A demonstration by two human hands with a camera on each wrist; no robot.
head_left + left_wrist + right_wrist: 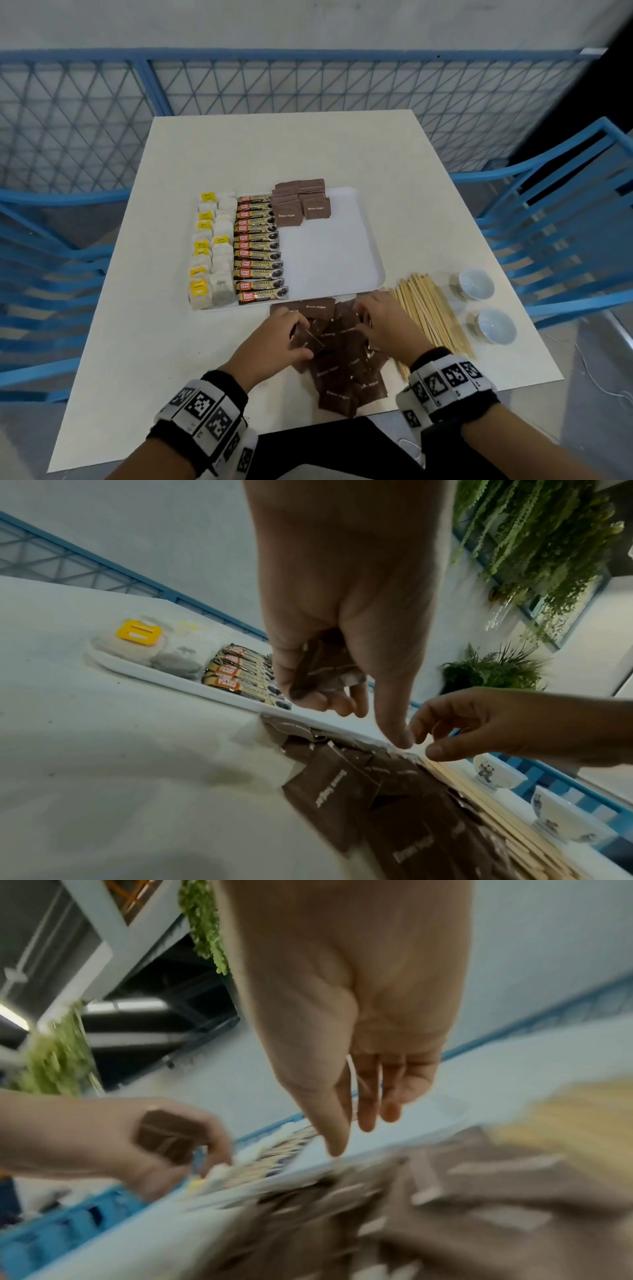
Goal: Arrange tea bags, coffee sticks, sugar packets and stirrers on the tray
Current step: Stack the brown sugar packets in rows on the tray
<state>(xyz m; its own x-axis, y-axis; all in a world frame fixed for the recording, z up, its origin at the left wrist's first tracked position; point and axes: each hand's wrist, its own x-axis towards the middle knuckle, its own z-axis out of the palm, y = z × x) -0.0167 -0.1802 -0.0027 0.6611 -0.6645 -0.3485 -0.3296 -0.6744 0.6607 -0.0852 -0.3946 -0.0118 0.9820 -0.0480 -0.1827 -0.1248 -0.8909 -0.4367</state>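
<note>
On the tray (371,270), tea bags (212,250) fill its left edge, coffee sticks (258,248) lie just right of them, and sugar packets (301,202) sit at its far side. Before the tray lies a loose packet pile (342,359); stirrers (428,315) and, seemingly, two cups (476,284) lie right of its near corner.

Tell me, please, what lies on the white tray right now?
On the tray: tea bags, coffee sticks, some sugar packets. Whatever lies beneath them is covered.

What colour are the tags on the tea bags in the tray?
Yellow. The tags on the tea bags show best in the head view, along the left side of the tray.
</note>
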